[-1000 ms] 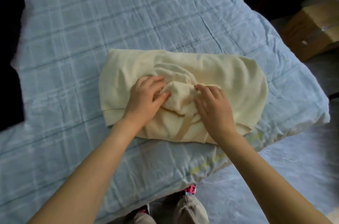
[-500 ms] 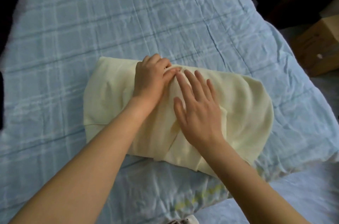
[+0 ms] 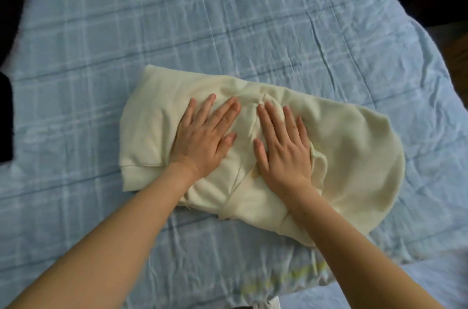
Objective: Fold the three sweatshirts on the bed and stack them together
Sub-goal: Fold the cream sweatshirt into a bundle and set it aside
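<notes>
Cream sweatshirt (image 3: 354, 146) looks flatter than a second ago, with the left hand (image 3: 202, 141) and right hand (image 3: 283, 149) now pressing it, fingers straight, gripping nothing. It's lying near the bed (image 3: 228, 17) edge. Seems like final smoothing; next up is finding another one, none visible.

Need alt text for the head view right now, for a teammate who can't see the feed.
Left hand and right hand press flat, fingers straight, side by side on the middle of a folded cream sweatshirt. It lies on a wrinkled blue plaid bed. Only this one sweatshirt is in view.
</notes>
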Available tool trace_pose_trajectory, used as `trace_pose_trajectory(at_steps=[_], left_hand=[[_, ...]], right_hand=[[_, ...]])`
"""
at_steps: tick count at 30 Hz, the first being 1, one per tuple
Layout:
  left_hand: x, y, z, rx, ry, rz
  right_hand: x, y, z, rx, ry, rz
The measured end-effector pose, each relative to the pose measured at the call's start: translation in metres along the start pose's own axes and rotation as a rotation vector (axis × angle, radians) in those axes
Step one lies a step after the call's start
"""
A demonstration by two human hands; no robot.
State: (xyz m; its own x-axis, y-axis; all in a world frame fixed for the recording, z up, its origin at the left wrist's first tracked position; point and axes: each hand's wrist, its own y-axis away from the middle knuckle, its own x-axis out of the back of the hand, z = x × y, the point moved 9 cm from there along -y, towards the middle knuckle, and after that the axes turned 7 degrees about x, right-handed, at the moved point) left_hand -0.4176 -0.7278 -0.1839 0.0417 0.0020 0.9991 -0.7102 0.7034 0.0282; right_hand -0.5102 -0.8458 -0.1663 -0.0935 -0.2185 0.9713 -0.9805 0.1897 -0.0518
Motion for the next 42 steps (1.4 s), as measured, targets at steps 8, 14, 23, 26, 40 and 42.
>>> trace_pose_trajectory(at_steps=[8, 14, 23, 26, 40, 42], left_hand=[[0.004, 0.003, -0.004, 0.026, 0.031, 0.052], [0.042, 0.017, -0.02, -0.007, 0.201, 0.198], [0.005, 0.071, -0.155, 0.626, 1.047, -0.008], [-0.003, 0.073, -0.153, 0.612, 1.284, -0.121], [0.081, 0.071, -0.101, 0.346, 1.3, -0.014], [0.103, 0.064, -0.08, 0.295, 1.238, -0.008]], right_hand=[[0.005, -0.008, -0.029, -0.026, 0.06, 0.146], [-0.006, -0.003, -0.021, -0.032, 0.103, 0.204], [-0.011, 0.0, -0.021, -0.088, 0.143, 0.189], [-0.012, -0.003, -0.021, -0.101, 0.151, 0.194], [0.016, -0.005, -0.021, -0.055, -0.053, 0.016], [0.041, 0.008, -0.007, -0.05, -0.086, 0.054]])
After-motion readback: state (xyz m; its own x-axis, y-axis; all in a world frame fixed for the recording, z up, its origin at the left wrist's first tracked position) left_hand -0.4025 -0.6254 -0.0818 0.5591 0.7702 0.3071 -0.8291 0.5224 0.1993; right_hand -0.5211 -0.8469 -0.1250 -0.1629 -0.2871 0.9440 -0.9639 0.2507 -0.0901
